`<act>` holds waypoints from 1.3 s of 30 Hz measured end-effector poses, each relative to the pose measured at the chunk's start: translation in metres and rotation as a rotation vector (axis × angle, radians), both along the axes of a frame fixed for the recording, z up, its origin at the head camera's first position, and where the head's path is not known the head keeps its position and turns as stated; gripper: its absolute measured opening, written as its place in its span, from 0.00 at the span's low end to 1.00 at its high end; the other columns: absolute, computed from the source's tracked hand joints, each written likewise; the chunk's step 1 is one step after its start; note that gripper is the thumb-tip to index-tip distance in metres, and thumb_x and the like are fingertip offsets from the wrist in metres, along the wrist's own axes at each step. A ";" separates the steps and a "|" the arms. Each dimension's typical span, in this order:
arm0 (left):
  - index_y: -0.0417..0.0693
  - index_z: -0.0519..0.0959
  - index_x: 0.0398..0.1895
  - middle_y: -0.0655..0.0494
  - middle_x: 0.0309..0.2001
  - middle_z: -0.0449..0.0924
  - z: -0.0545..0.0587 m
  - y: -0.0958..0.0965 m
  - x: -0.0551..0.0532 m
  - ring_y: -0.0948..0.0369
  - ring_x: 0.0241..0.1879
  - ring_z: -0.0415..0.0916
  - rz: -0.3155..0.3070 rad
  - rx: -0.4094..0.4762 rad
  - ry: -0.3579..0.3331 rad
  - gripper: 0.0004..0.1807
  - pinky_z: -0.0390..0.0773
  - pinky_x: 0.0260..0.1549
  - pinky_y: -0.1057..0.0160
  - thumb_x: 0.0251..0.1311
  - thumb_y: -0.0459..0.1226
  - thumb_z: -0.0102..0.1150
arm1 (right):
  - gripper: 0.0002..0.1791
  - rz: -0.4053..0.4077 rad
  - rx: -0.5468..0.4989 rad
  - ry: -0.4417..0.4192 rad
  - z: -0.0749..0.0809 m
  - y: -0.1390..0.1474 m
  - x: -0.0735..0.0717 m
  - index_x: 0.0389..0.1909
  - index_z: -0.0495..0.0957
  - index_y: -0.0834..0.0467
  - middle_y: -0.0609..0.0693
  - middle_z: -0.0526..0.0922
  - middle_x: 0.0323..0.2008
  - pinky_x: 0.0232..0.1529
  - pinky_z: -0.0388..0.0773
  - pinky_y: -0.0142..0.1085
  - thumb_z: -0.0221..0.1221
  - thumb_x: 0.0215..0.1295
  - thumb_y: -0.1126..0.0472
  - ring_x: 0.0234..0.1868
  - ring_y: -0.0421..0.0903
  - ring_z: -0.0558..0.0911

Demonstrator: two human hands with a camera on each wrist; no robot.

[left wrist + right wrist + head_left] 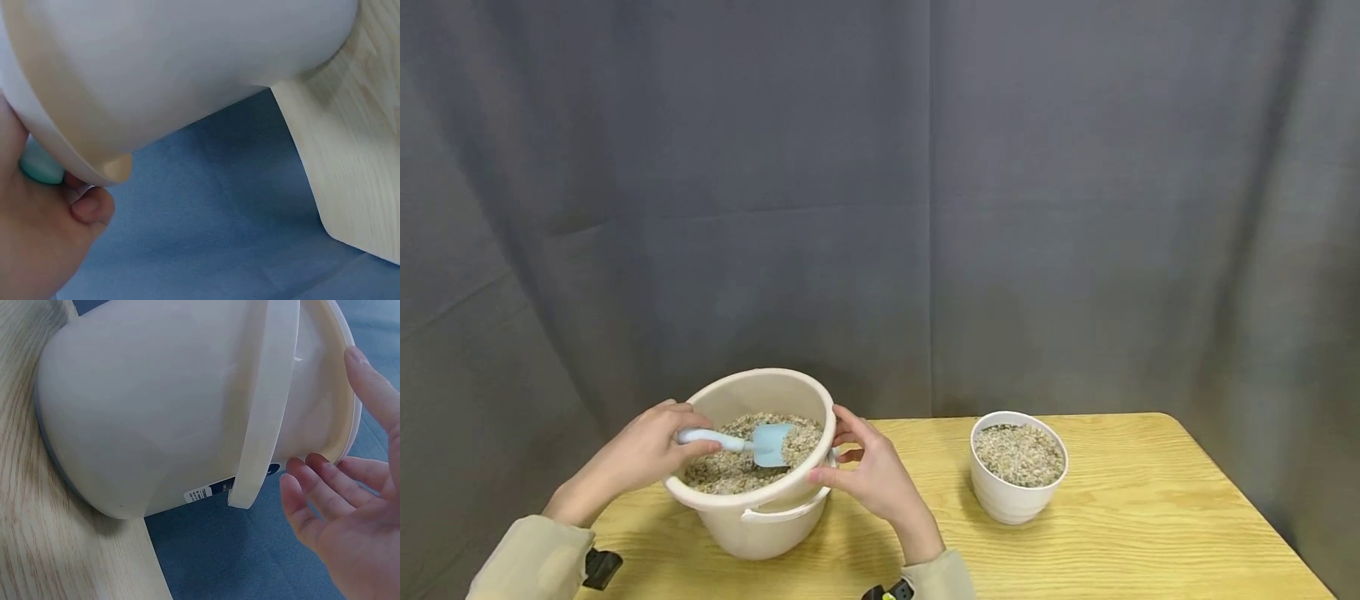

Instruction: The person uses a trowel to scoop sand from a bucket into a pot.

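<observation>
A cream bucket [760, 533] with a white handle [262, 406] stands on the table, part-filled with coarse pale grains [730, 477]. Across its mouth lies a light blue trowel [771, 444], its blade against the grains. My left hand [658, 442] holds the trowel's grip at the bucket's left rim; the grip's teal end [41, 164] shows in the left wrist view, beside the rim. On the right side, my right hand [874, 471] holds the bucket's rim, thumb on the rim and fingers curved along the outer wall.
To the right on the wooden table [1150, 500] stands a smaller white pot [1015, 502], filled near its rim with similar grains. A grey curtain [1037, 208] hangs behind the table. The table's edge lies close behind the bucket.
</observation>
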State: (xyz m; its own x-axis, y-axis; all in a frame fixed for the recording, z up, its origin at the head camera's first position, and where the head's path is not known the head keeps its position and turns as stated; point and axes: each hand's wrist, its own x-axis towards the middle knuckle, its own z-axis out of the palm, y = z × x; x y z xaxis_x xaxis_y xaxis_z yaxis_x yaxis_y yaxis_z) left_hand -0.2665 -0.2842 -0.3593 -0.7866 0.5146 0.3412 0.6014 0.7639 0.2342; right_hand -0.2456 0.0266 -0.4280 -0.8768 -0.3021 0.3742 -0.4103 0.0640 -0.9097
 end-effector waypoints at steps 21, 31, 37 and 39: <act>0.54 0.86 0.34 0.70 0.30 0.77 -0.005 -0.002 0.007 0.63 0.32 0.70 0.081 0.127 -0.052 0.07 0.69 0.32 0.60 0.55 0.45 0.71 | 0.40 -0.078 0.037 0.042 0.000 0.015 -0.001 0.67 0.66 0.66 0.63 0.77 0.51 0.50 0.74 0.57 0.72 0.53 0.65 0.53 0.62 0.76; 0.52 0.86 0.37 0.63 0.33 0.79 -0.007 -0.006 0.012 0.60 0.34 0.71 0.146 0.209 -0.076 0.11 0.71 0.33 0.59 0.55 0.46 0.71 | 0.40 -0.109 0.050 0.060 -0.010 0.019 -0.007 0.67 0.69 0.59 0.52 0.78 0.49 0.50 0.75 0.52 0.73 0.54 0.57 0.52 0.51 0.78; 0.51 0.86 0.38 0.62 0.33 0.79 -0.008 -0.006 0.015 0.60 0.34 0.71 0.177 0.249 -0.084 0.12 0.70 0.32 0.62 0.56 0.47 0.70 | 0.39 -0.110 0.041 0.049 -0.008 0.025 -0.006 0.67 0.69 0.58 0.52 0.78 0.50 0.51 0.75 0.51 0.73 0.54 0.58 0.53 0.51 0.78; 0.51 0.86 0.37 0.62 0.33 0.79 -0.007 -0.005 0.016 0.60 0.33 0.71 0.185 0.260 -0.088 0.11 0.70 0.31 0.62 0.57 0.47 0.70 | 0.37 -0.102 0.015 0.043 -0.006 0.029 -0.007 0.67 0.69 0.59 0.53 0.77 0.51 0.51 0.75 0.52 0.72 0.56 0.60 0.54 0.52 0.77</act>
